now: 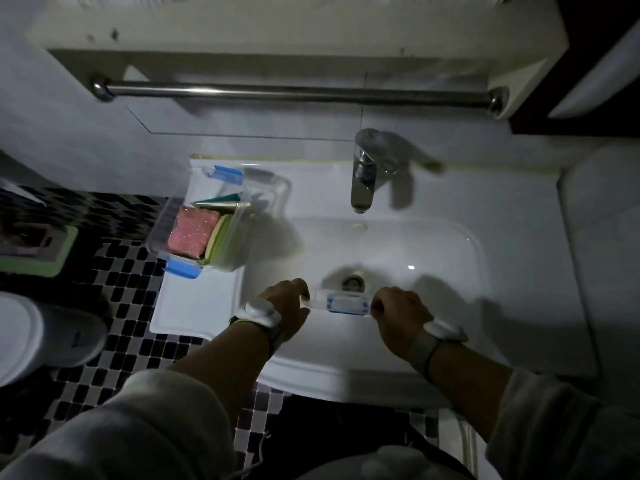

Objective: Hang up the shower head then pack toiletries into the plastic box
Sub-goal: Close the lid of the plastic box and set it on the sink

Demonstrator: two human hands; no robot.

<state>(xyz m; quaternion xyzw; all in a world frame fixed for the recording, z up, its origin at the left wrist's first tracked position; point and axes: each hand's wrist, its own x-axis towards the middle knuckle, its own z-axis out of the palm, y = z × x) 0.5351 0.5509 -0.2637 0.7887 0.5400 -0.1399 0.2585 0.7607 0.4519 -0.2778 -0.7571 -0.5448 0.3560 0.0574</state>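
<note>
A clear plastic box (162,233) with blue clips stands on the left ledge of the white sink (519,271). Inside it lie a pink sponge (192,233), a green and yellow sponge (221,242) and a green packet (221,199). Over the basin, just in front of the drain (353,282), both hands hold a clear lid with a blue clip (346,304) between them. My left hand (287,304) grips its left end and my right hand (398,315) grips its right end. No shower head is in view.
A chrome tap (363,174) juts over the basin from the back. A steel towel rail (294,93) runs along the wall above. A white toilet (38,334) stands at the left on black and white mosaic floor (131,327).
</note>
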